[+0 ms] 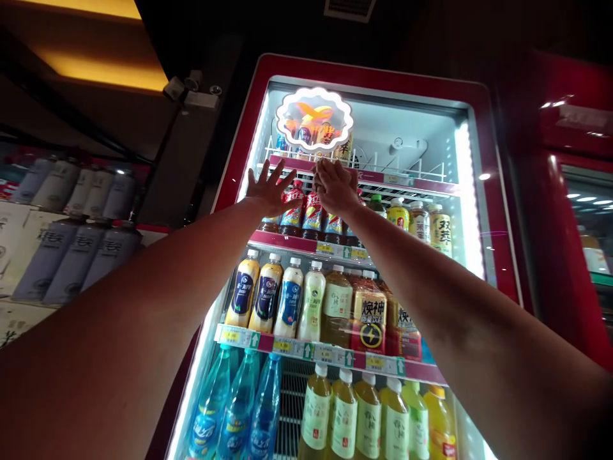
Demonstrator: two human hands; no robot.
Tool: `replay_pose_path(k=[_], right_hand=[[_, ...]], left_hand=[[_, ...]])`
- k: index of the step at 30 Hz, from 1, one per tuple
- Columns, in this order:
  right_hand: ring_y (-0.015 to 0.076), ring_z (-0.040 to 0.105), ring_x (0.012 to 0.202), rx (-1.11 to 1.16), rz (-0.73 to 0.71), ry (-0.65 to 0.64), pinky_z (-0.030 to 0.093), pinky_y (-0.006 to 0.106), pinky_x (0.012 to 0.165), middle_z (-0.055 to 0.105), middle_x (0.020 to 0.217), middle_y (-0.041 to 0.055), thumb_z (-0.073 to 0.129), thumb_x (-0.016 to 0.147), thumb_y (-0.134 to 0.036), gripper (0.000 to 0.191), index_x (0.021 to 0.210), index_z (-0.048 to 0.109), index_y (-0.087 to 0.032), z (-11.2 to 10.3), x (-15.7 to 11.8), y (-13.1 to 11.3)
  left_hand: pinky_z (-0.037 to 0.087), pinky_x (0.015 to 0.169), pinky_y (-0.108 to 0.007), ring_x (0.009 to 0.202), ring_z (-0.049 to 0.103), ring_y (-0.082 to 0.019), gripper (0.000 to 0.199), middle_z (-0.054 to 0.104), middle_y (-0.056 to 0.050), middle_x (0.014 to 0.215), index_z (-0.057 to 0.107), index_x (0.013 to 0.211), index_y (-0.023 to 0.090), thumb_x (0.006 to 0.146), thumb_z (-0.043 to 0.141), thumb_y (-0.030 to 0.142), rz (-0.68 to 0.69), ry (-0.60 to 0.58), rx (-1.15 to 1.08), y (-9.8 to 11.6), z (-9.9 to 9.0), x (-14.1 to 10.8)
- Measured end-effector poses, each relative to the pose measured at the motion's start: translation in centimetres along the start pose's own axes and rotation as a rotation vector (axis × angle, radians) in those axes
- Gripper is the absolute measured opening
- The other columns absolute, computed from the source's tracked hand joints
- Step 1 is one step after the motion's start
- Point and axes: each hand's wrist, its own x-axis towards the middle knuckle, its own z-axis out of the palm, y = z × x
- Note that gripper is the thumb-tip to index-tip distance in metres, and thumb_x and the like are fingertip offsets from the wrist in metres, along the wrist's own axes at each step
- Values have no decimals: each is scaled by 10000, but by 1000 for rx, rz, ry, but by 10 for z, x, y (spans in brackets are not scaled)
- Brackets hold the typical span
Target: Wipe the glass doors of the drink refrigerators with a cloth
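Observation:
Both my arms reach up toward the glass door [412,144] of a tall red-framed drinks fridge. My left hand [271,190] is open, fingers spread wide and palm toward the glass, in front of the upper shelves; it holds nothing. Just right of it, my right hand [336,186] is closed, its fingers bunched at the glass below the glowing sign [315,119]. What those fingers hold, if anything, I cannot make out. Red-labelled bottles [313,211] stand behind the glass below the hands, partly covered by them.
Lower shelves hold milk-tea bottles [271,294], blue bottles [233,409] and green-labelled tea bottles [343,409]. Price tags line the shelf edges. Grey bottles [60,259] stand on boxes at the left. Another red fridge [560,191] is on the right.

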Motion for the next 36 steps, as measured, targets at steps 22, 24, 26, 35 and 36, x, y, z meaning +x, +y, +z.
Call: replay_pose_path(k=[22,24,26,35,36], right_hand=[[327,127,1598,83,42,12,85,681,1252,201,1727,5,174,1027,-385,651,1667,114,-281,-4,14,-42],[349,105,1599,74,85,28,74,711,1238,191,1729,27,180,1023,-401,669,1670,89,-255,-1,24,-52],[342,92,1602,51,78,21,63,698,1249,181,1730,-2,208,1019,-434,679,1670,95,-276,3,29,-60],[320,92,1604,65,-44,-42,45,688,1262,191,1722,-51,249,1013,-448,665,1659,168,-313,3,30,-68],[334,87,1603,74,-14,-27,36,707,1250,181,1727,-30,245,1017,-447,665,1661,166,-300,4,32,-74]], left_hand=[[40,1269,-564,1596,-38,-382,1067,-9,-96,1742,132,1659,210,852,301,887,87,86,-36,-46,7,-4],[70,1275,-524,1599,-1,-371,1111,35,-126,1737,105,1658,151,850,300,889,113,94,-34,-51,8,-3],[81,1279,-487,1602,26,-356,1145,59,-151,1731,100,1653,107,845,296,894,119,113,-45,-56,11,-2],[-41,1278,-503,1594,-60,-385,1211,21,-150,1734,156,1650,114,783,310,946,51,197,-108,-58,26,-6],[-31,1279,-500,1594,-49,-388,1205,17,-154,1733,156,1649,112,788,315,940,52,187,-109,-58,24,-7]])
